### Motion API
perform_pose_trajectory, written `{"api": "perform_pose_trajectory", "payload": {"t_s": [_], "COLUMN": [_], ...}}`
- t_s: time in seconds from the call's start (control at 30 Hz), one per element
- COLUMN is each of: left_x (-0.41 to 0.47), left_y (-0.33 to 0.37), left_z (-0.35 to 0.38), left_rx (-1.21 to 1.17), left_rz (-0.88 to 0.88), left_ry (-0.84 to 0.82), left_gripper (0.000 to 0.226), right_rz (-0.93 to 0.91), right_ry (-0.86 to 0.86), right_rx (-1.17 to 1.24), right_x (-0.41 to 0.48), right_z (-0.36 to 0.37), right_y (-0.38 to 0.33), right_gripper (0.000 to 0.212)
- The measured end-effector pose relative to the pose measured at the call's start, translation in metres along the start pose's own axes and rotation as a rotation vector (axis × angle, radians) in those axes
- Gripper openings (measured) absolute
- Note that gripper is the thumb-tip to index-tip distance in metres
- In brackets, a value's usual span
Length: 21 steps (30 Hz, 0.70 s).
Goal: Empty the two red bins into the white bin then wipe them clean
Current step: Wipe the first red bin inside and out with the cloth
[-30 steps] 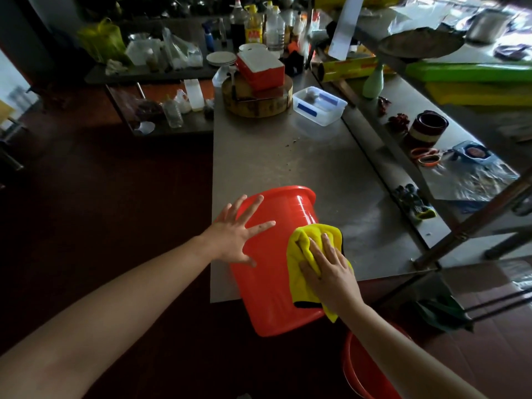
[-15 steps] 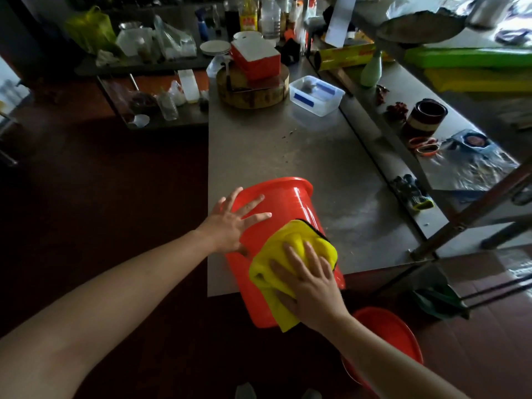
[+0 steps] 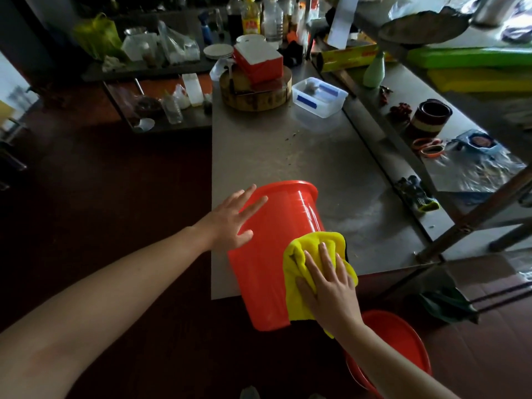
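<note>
A red bin (image 3: 273, 254) lies on its side over the near edge of the steel table (image 3: 331, 168), its rim pointing away from me. My left hand (image 3: 233, 223) rests flat on the bin's left wall with fingers spread. My right hand (image 3: 328, 286) presses a yellow cloth (image 3: 308, 254) against the bin's right wall with straight fingers. A second red bin (image 3: 403, 341) stands on the floor below, partly hidden by my right forearm. No white bin is in view.
At the table's far end sit a clear plastic tub (image 3: 319, 96), a round wooden block (image 3: 256, 93) and a red-and-white box (image 3: 259, 60). A lower steel shelf (image 3: 431, 174) on the right holds small items. Dark floor lies to the left.
My right hand slid the yellow cloth left over the bin's top, then back to its right wall. My left hand stayed flat on the bin's left side.
</note>
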State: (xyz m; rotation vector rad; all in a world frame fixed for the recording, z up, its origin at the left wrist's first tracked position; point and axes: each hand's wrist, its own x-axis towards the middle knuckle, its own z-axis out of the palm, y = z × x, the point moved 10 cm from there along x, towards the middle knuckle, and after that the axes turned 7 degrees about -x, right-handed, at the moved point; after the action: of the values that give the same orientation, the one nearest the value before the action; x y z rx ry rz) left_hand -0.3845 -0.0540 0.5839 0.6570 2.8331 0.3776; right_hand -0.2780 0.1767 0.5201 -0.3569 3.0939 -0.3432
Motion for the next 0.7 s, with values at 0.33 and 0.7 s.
{"api": "perform_pose_trajectory", "payload": {"t_s": [0.33, 0.7], "left_x": [-0.017, 0.001], "left_y": [-0.039, -0.049], "left_z": [-0.017, -0.044], "left_rx": [-0.293, -0.320], "left_rz": [-0.126, -0.075], "left_ry": [0.058, 0.221], "left_gripper": [0.074, 0.055], "right_rz": [-0.227, -0.152], "right_ry": [-0.006, -0.041], "right_rx": [-0.211, -0.237], "right_x": [0.047, 0.133], "right_z": [-0.004, -0.006], "right_y": [-0.094, -0.139], "right_gripper": [0.058, 0.059]}}
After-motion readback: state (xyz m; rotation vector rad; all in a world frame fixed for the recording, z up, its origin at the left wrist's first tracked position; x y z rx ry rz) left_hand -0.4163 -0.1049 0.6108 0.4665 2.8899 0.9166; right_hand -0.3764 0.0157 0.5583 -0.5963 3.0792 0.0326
